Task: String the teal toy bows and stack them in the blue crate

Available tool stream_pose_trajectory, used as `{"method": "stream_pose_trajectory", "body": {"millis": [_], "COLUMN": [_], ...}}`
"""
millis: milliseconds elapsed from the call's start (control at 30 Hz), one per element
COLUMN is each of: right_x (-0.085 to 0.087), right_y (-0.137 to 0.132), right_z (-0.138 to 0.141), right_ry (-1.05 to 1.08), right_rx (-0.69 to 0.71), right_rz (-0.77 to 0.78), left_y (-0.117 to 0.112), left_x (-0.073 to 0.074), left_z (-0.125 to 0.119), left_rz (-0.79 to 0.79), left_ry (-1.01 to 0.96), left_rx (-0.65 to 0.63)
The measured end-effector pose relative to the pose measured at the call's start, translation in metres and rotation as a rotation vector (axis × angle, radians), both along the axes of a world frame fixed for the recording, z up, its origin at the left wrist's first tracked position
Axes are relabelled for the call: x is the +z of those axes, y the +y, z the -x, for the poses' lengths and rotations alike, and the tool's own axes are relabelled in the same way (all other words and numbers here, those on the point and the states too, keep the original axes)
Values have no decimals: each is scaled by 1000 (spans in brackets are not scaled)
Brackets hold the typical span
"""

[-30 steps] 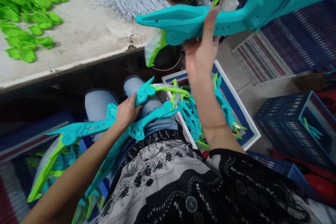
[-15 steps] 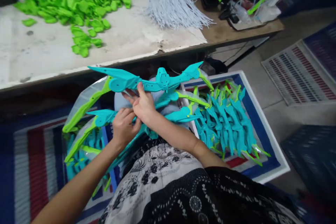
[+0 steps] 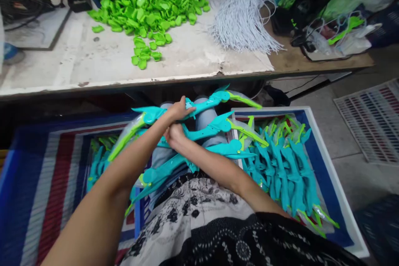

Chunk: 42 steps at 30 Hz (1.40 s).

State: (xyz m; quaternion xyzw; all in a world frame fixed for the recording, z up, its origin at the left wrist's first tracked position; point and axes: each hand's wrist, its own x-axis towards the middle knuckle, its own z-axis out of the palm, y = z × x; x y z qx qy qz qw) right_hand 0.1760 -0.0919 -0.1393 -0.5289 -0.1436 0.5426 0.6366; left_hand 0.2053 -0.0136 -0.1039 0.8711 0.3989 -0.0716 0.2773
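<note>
Left fingers [image 3: 188, 110] have moved, clasping the far bow [image 3: 205, 104]; right fingers [image 3: 167, 135] curl, hold unclear.

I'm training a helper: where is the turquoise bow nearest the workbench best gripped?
Probably by the middle, from above: the turquoise bow spans sideways over the knees, with the left hand at its central part. The slender green tip at its right end slants off, likely a poorer hold.

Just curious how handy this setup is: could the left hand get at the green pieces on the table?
Probably yes: nothing visible stands between the left hand and the green pieces, though it would likely have to leave the farthest turquoise bow and clear the table edge.
</note>
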Motion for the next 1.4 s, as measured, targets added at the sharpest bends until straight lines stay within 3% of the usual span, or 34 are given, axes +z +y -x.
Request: {"method": "stream_pose_trajectory", "body": {"millis": [33, 100, 167, 267, 367, 433, 500, 667, 733, 800, 867, 1000, 1133, 1200, 1400], "right_x": [5, 14, 20, 22, 26, 33, 44, 62, 64, 64, 66, 77, 90, 93, 82], "right_y": [-13, -40, -67, -97, -111, -100, -64, 100, 157, 191, 201, 185, 163, 151, 129], "right_z": [-7, -30, -61, -98, -113, -119, -128, -158, -161, -158, -156, -179, -221, -231, -237], "right_ry": [22, -208, -729, -1331, -1467, -1445, -1479, -1653, -1694, -1701, -1658, -1448, -1442, -1534, -1707], "right_rx": [17, 219, 392, 715, 1083, 1212, 1120, 361, 326, 369, 381, 328, 711, 786, 484], "right_rz": [-27, -92, -145, -33, -22, -110, -173, -144, -172, -191, -216, -273, -78, -20, -20], "left_y": [5, 14, 20, 26, 26, 24, 20, 13, 11, 10, 9, 8, 10, 13, 31], "left_x": [-10, -23, -28, -27, -23, -21, -20, -21, -21, -21, -21, -23, -22, -19, -20], "left_z": [-3, -1, 4, 8, 7, 8, 9, 11, 10, 10, 10, 9, 9, 10, 5], "left_rz": [46, 72, 68, 80, 101, 107, 103, 46, 34, 33, 37, 59, 114, 169, 225], "left_ry": [13, -44, -111, -145, -150, -151, -138, -117, -122, -124, -131, -146, -120, -98, -90], "left_rx": [-1, -18, -40, -65, -59, -47, -48, -25, -16, -9, -3, 18, 28, 10, -105]}}
